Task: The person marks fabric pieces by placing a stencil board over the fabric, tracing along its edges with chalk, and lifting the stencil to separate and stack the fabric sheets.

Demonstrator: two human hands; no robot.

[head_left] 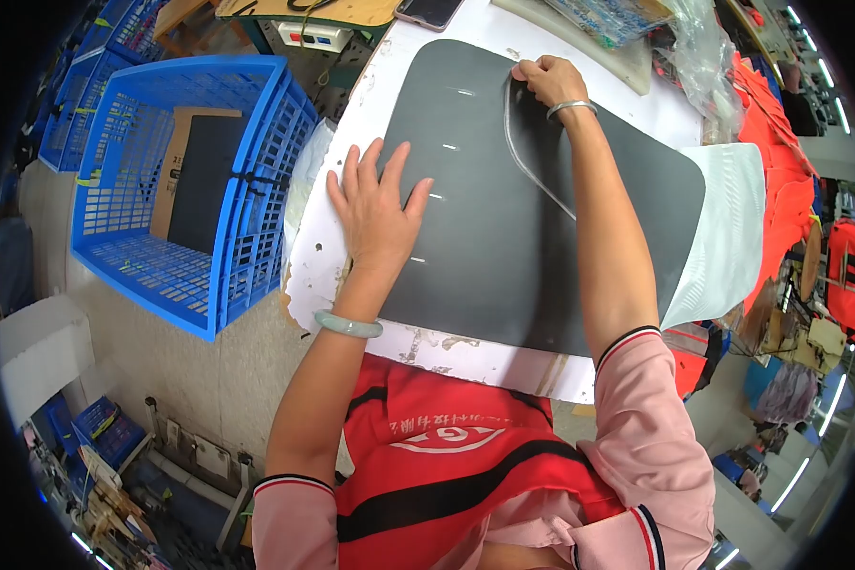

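Note:
A large dark grey sheet (475,256) with rounded corners lies flat on the white-topped table. Several short pale marks run in a row down its left half. My left hand (375,199) rests with spread fingers over the sheet's left edge, partly on the white surface. Near the sheet's far edge, my right hand (549,81) is closed in a pinch. From its fingertips a thin silvery cord-like strip (520,157) curves across the sheet toward me and passes behind my right forearm. What exactly the fingertips grip is partly hidden.
Left of the table stands a blue plastic crate (152,275) holding a dark panel and cardboard. Pale sheets (722,218) and orange-red material (769,161) lie along the right side. A phone (427,9) and clear plastic bags (698,71) sit at the far edge.

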